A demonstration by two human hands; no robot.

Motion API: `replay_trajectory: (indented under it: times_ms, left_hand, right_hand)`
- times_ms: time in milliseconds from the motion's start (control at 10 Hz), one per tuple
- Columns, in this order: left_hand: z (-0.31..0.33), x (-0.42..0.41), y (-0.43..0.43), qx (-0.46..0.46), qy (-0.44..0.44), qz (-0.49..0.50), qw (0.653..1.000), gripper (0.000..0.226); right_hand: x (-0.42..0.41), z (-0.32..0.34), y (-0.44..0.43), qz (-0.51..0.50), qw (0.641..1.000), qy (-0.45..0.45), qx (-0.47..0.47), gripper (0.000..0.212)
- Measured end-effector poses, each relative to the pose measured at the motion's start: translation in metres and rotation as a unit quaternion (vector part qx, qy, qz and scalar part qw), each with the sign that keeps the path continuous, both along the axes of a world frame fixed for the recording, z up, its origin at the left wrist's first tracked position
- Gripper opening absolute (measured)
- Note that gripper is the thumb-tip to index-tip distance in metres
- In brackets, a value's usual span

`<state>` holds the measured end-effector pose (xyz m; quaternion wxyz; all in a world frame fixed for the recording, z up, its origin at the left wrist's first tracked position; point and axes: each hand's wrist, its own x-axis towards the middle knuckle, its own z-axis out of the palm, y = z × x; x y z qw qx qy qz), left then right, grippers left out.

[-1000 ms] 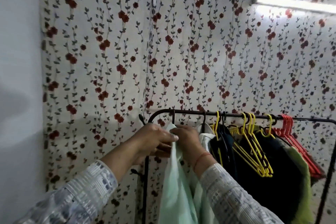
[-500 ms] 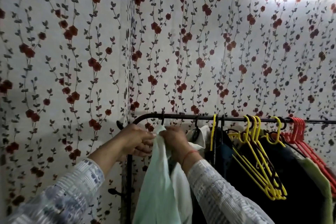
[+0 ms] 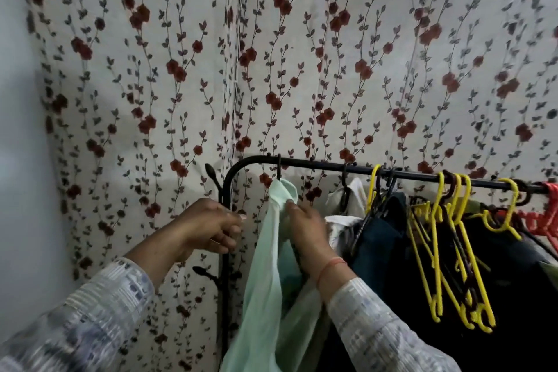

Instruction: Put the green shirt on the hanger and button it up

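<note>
Two walls met in a corner, one plain, one papered with red flowers, behind a black rail. The pale green shirt hung from a dark hook at the rail's left end. The right hand pinched its collar; the left hand hovered beside, grip loosely curled, empty. The hanger itself was hidden by cloth; yellow hangers were blurred.

shirt hanging from rail, left of empty hangers, wall behind
</note>
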<state>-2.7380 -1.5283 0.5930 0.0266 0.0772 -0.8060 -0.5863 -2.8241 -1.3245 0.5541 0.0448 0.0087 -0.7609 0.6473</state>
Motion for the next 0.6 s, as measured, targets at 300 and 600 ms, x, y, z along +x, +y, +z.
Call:
replay_trajectory:
  times_ms: [300, 600]
  left_hand:
    - [0.009, 0.084, 0.004, -0.014, 0.007, -0.008, 1.000, 0.021]
    - [0.031, 0.143, 0.031, -0.144, 0.076, -0.001, 0.987, 0.033]
  right_hand:
    - [0.066, -0.025, 0.034, 0.014, 0.997, -0.045, 0.056, 0.069]
    - [0.167, 0.039, 0.019, -0.008, 0.987, 0.061, 0.150, 0.047]
